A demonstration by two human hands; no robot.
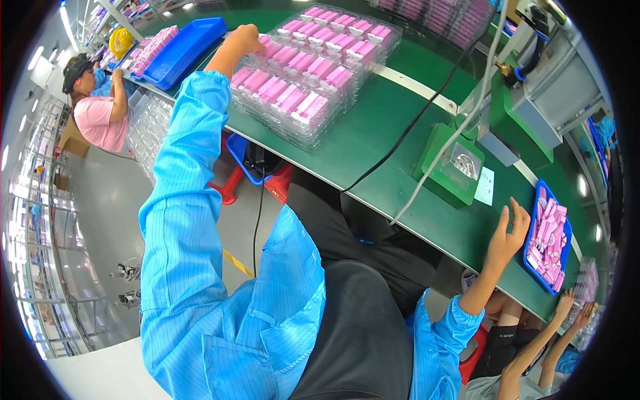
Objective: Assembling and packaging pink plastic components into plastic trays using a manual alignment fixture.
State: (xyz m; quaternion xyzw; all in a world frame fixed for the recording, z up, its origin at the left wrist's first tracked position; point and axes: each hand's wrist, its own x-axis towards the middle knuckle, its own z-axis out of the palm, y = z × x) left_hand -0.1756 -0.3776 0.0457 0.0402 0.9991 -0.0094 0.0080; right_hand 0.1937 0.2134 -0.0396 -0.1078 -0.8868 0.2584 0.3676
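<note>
My left hand (245,40) reaches to the far left edge of a stack of clear plastic trays (313,137). Its fingers are curled down against the pink pieces there; what they grip, if anything, is hidden. Rows of small pink and white rectangular pieces (273,89) fill the top tray's pockets. On the right, my right hand (510,233) hovers over the green table (380,170) with its fingers apart, holding nothing. Just beside it lies a blue tray (531,263) heaped with loose pink pieces (548,233).
A green fixture (448,163) with a metal nest stands beneath a grey and green machine (527,113). Black and grey cables cross the table. Blue trays (183,57) sit at the far left. One person (100,110) works at left; another person's hands (573,310) are at lower right.
</note>
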